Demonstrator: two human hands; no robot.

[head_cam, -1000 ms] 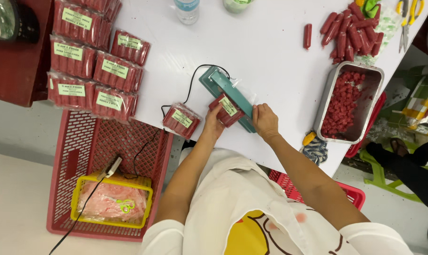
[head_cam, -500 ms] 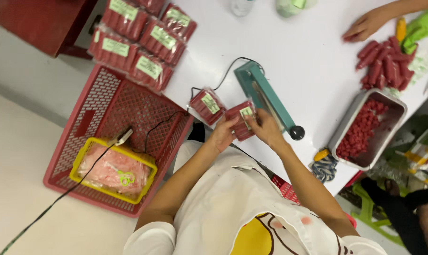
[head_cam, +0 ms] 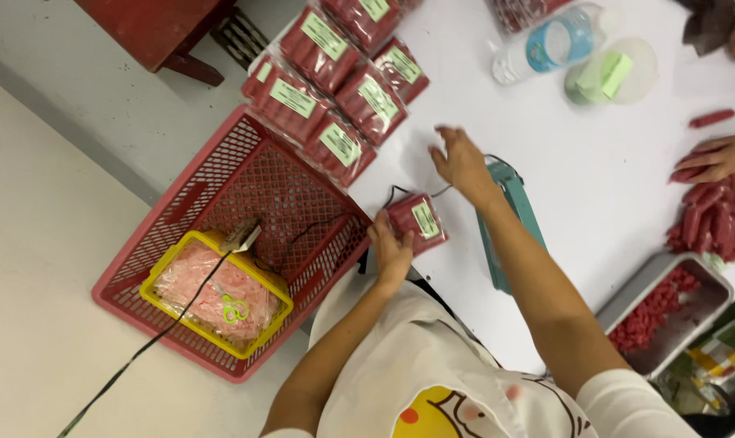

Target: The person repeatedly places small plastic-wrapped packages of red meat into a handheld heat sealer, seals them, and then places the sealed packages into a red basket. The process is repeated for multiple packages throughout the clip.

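My left hand [head_cam: 392, 247] grips the near edge of a sealed clear pack of red sausages with a green label [head_cam: 416, 221], which lies at the edge of the white table [head_cam: 595, 186]. My right hand [head_cam: 462, 162] hovers over the table with its fingers spread and nothing in it, just past a teal heat sealer [head_cam: 507, 223]. My right forearm crosses over the sealer. A black cable [head_cam: 400, 191] runs from the sealer across the table beside the pack. Several labelled sausage packs [head_cam: 335, 81] are stacked to the left of my right hand.
A red plastic crate [head_cam: 246, 186] stands on the floor below the table and holds a yellow basket [head_cam: 221, 296] of pink bags. Across the table are a water bottle [head_cam: 538, 49], a co-worker's hand [head_cam: 712, 158] on loose sausages [head_cam: 712, 219], and a metal tray [head_cam: 668, 312].
My right hand has let go of the pack at the sealer and reached out over the table. My left hand keeps the pack. The view has swung left.
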